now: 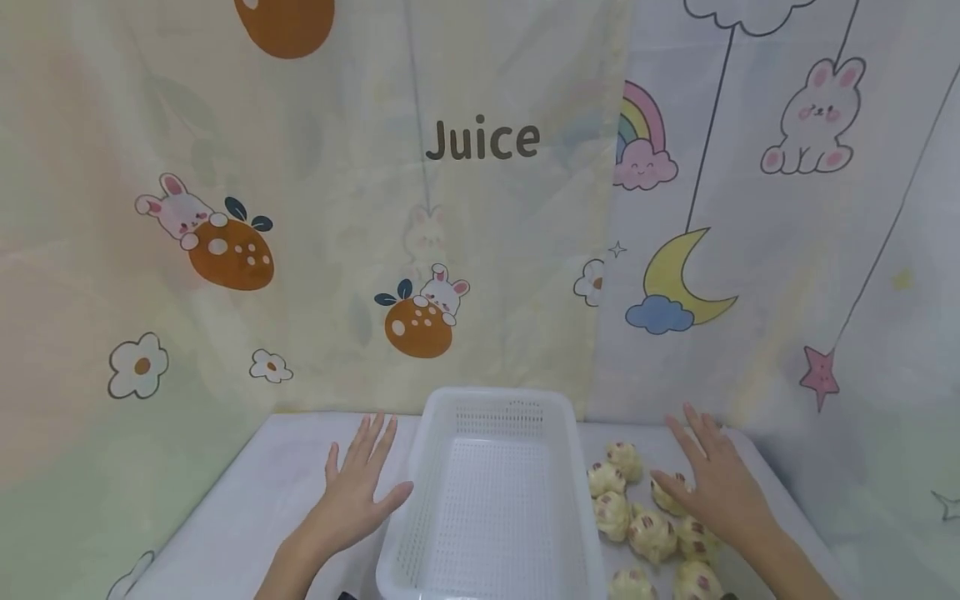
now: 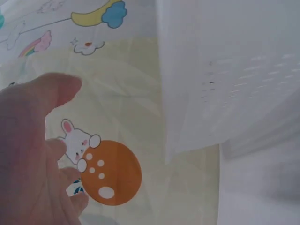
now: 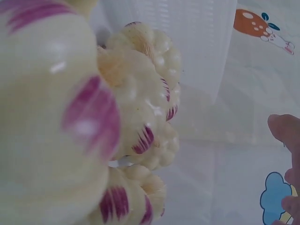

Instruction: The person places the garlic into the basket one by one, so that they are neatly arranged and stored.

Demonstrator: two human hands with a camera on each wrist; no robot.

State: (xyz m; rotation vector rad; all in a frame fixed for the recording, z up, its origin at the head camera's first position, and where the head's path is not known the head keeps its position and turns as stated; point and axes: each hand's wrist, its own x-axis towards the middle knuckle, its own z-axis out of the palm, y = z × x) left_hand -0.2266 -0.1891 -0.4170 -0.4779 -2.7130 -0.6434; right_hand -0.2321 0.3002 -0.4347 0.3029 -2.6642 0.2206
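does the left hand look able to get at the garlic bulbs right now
Probably not directly: the white basket stands between the left hand and the garlic bulbs, though reaching over it seems possible.

Soft, diffuse light — flat and rather dim — covers the white perforated basket and the printed curtain behind it. In the left wrist view the basket's wall looks milky and low in contrast, with a faint grey shadow on the tabletop beside it. The garlic bulb nearest the right wrist lens, before the basket, is blurred — a small white glare on its skin.
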